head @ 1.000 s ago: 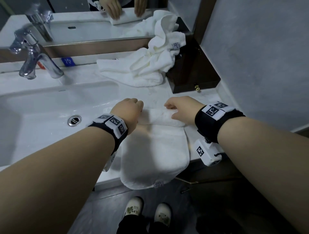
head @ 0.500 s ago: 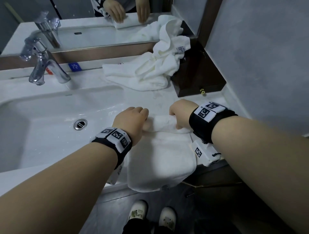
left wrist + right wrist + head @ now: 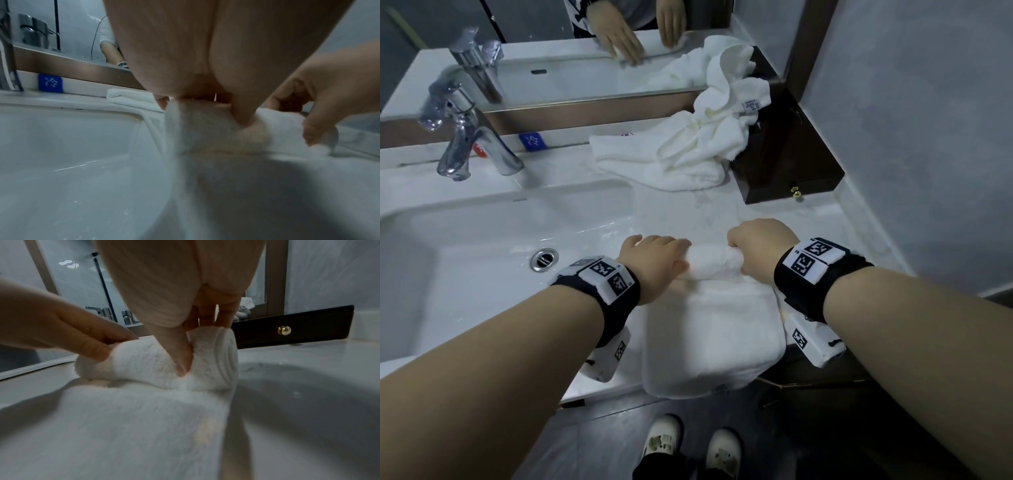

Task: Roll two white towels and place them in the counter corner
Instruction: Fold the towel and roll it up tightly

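A white towel (image 3: 710, 329) lies on the counter near its front edge, its far end wound into a roll (image 3: 710, 263) and its near end hanging over the edge. My left hand (image 3: 654, 260) grips the roll's left end, thumb pressed into the near side (image 3: 244, 120). My right hand (image 3: 756, 250) grips the right end, thumb dug into the roll (image 3: 183, 363), the fingers over the top. The spiral end of the roll (image 3: 228, 358) shows in the right wrist view. A second white towel (image 3: 688, 144) lies crumpled at the back, draped onto the dark box.
A white sink basin (image 3: 482, 260) with a drain (image 3: 544, 258) lies left of the towel, a chrome tap (image 3: 465, 137) behind it. A dark wooden box with a brass knob (image 3: 795, 192) fills the back right corner. A mirror (image 3: 551, 51) runs along the back; a grey wall (image 3: 911, 137) on the right.
The roll has grown thicker and come nearer to me, with less flat towel left in front. Both hands have turned over it and stayed at its ends.
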Demonstrator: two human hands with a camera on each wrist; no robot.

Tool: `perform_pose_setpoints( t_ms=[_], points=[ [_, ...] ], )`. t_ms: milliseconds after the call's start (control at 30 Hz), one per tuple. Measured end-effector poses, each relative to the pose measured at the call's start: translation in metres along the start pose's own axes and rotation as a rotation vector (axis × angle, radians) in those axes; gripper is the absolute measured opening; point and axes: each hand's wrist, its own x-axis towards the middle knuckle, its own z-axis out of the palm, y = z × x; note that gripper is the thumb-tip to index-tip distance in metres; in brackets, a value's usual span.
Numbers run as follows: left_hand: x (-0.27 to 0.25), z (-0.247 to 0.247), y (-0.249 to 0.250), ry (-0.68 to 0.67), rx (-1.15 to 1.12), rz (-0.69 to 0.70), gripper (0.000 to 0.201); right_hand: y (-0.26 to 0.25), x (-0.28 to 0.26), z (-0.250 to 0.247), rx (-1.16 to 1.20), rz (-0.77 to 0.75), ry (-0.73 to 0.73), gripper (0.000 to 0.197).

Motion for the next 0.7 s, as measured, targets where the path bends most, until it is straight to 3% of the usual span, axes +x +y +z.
perform_pose_setpoints(
  t_ms=[100, 233, 333, 467, 700],
  points=[
    [0.005, -0.010, 0.008, -0.037, 0.022, 0.006, 0.032, 0.001, -0.002, 0.003, 0.017, -0.020, 0.037, 0.029],
    [0.011, -0.016, 0.015, -0.093, -0.010, -0.010, 0.032, 0.004, -0.003, 0.009, 0.026, -0.033, 0.092, 0.029],
    [0.014, -0.009, 0.020, -0.042, 0.124, -0.033, 0.035, 0.007, -0.002, 0.015, 0.020, -0.060, 0.202, 0.023],
    [0.018, -0.001, 0.022, 0.030, 0.228, -0.071, 0.048, 0.006, -0.006, 0.028, 0.000, -0.078, 0.328, 0.040],
    [0.015, 0.008, 0.027, 0.105, 0.316, -0.096, 0.058, 0.011, -0.013, 0.028, 0.166, -0.052, 0.281, 0.020]
  ],
)
